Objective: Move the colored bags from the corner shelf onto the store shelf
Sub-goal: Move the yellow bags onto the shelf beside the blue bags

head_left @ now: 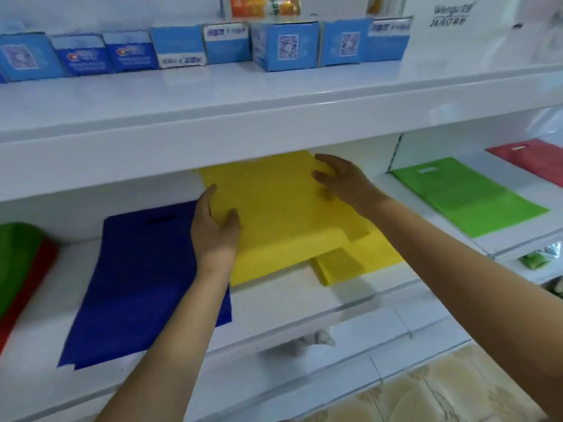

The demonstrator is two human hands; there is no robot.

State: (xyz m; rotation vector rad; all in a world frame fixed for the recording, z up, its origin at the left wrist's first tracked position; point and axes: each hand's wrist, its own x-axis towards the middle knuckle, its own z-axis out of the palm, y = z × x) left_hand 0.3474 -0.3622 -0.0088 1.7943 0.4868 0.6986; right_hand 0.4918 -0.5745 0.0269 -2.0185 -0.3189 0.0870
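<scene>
A stack of yellow bags [283,214] lies on the white store shelf [304,300], partly under the shelf above. My left hand [214,226] rests on the stack's left edge, thumb on top and fingers along the side. My right hand [341,178] lies flat with spread fingers on the stack's far right part. A blue bag [143,284] lies flat left of the yellow stack, partly under my left forearm. On the corner shelf [518,239] to the right lie a green bag [469,196] and a red bag [530,159].
Green and red bags [18,269] sit at the far left of the store shelf. Several blue boxes [286,45] line the upper shelf [243,117], which overhangs the bags. Tiled floor shows at the bottom right.
</scene>
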